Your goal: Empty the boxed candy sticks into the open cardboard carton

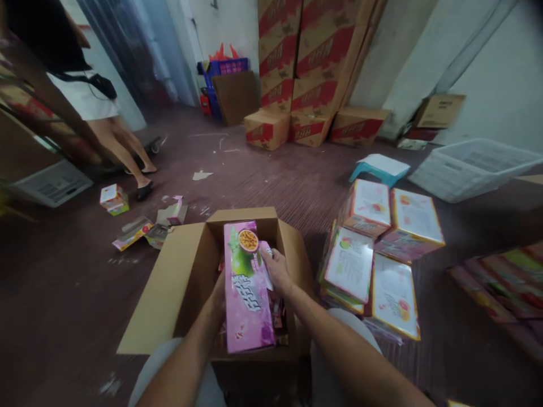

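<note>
A pink snack box (246, 294) with a passion fruit picture stands on its long edge inside an open cardboard carton (169, 288) on the floor between my knees. My right hand (278, 271) grips the box's right side near the top. My left hand (218, 299) presses against its left side, its fingers mostly hidden behind the box. More packs lie in the carton under the box, only partly visible.
A pile of similar flat boxes (373, 254) lies right of the carton, more at the far right (509, 288). A white plastic crate (470, 167), a blue stool (379, 169), stacked red cartons (305, 73) stand behind. Another person's legs (127, 152) and torn packaging (144, 226) at left.
</note>
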Demonstrator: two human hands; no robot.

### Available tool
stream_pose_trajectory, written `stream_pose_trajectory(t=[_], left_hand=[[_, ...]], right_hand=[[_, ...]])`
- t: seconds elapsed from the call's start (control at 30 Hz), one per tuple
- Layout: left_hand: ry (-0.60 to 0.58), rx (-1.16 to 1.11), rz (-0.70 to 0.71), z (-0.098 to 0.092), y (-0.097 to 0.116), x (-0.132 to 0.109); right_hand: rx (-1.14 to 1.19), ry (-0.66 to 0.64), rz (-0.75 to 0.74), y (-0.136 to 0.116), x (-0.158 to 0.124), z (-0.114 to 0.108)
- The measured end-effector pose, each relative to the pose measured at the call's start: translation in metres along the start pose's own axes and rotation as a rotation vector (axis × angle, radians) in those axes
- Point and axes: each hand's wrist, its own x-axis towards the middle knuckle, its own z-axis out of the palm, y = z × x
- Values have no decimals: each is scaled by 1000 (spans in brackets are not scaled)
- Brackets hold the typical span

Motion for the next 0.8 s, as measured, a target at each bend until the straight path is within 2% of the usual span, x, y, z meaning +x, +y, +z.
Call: stream_pose_trajectory(t=[0.1, 0.2, 0.3, 0.37, 0.47, 0.5, 0.57, 0.63, 0.7, 0.73, 0.8], left_hand=[[146, -13, -41, -19, 19, -3], [344, 85, 22, -48, 40, -9], [505, 179, 85, -72, 46, -11], [520, 147, 99, -79, 43, -10], [460, 10, 87, -76, 36, -9], [447, -40, 83, -72, 34, -8], [451, -135, 124, -61, 30, -8], [485, -226, 234, -48, 24, -8], [515, -287, 353, -36, 17, -6], [517, -298, 397, -31, 14, -5], [490, -281, 439, -27, 9, -4]], right_hand=[[-32, 66, -4, -8, 14, -18], [-95, 147, -12, -18, 24, -47], [-109, 203, 4, -24, 28, -69], [26, 210, 70, -27, 27, -78], [369, 174, 214, -33, 22, -82], [472, 130, 232, -34, 19, -81], [597, -36, 210, -36, 6, -74], [579, -233, 191, -32, -14, -60], [436, -349, 196, -24, -37, -41], [350, -351, 185, -19, -48, -32], [225, -260, 121, -15, -61, -21]])
